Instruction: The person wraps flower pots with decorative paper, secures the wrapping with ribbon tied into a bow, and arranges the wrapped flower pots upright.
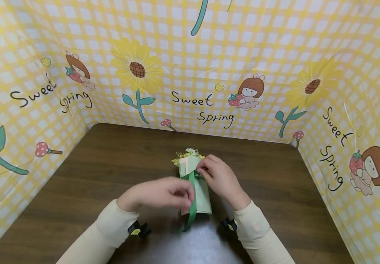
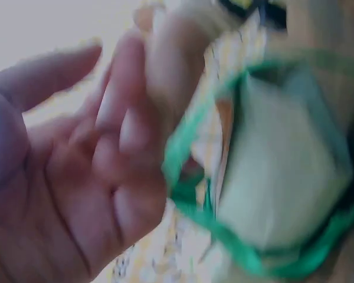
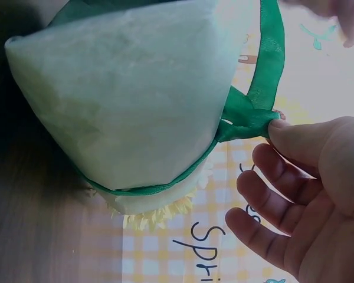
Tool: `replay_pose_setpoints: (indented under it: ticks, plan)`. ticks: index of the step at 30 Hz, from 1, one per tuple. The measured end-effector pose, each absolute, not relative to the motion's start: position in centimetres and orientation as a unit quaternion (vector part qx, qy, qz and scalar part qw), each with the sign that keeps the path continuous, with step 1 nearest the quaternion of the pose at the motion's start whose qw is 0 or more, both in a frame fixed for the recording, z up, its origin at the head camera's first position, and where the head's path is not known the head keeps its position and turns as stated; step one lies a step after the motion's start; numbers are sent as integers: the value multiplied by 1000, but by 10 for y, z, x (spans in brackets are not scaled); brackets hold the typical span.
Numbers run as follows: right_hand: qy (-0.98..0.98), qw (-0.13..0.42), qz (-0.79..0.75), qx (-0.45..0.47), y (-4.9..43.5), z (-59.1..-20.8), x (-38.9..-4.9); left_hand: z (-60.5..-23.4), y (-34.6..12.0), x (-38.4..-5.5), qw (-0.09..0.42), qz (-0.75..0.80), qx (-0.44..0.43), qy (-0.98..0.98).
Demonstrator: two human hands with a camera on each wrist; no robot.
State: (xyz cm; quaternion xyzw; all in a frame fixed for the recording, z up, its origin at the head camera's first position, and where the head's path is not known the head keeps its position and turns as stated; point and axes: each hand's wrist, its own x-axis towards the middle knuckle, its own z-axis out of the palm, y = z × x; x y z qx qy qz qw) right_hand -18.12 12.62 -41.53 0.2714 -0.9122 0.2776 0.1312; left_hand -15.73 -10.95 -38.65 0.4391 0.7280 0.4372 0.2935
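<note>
A small bouquet in pale green wrapping paper [image 1: 204, 200] lies on the table, its white and yellow flowers [image 1: 191, 152] pointing away from me. Around its middle runs a green ribbon [image 3: 268, 65], knotted at the front, with a long tail hanging toward me. My right hand [image 1: 222, 178] pinches the ribbon beside the knot between thumb and forefinger; the other fingers are loosely bent. Over the lower part of the wrapping hovers my left hand [image 1: 163, 192], close to the tail. In the blurred left wrist view, that hand's palm and fingers [image 2: 121, 118] hold nothing.
The dark brown wooden table [image 1: 110, 157] extends around the bouquet. A yellow checked cloth [image 1: 190, 66] with printed flowers and lettering rises at the back and both sides. Black wrist devices [image 1: 139, 230] sit at both cream sleeves.
</note>
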Motion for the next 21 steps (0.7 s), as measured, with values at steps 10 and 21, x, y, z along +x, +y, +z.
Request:
replay_pose_setpoints:
  ticks: [10, 21]
  plan:
    - [-912, 121, 283, 273, 125, -416, -182, -417, -111, -193, 67, 439, 224, 868]
    - [-908, 127, 286, 280, 125, -415, -182, -429, -93, -191, 43, 451, 251, 855]
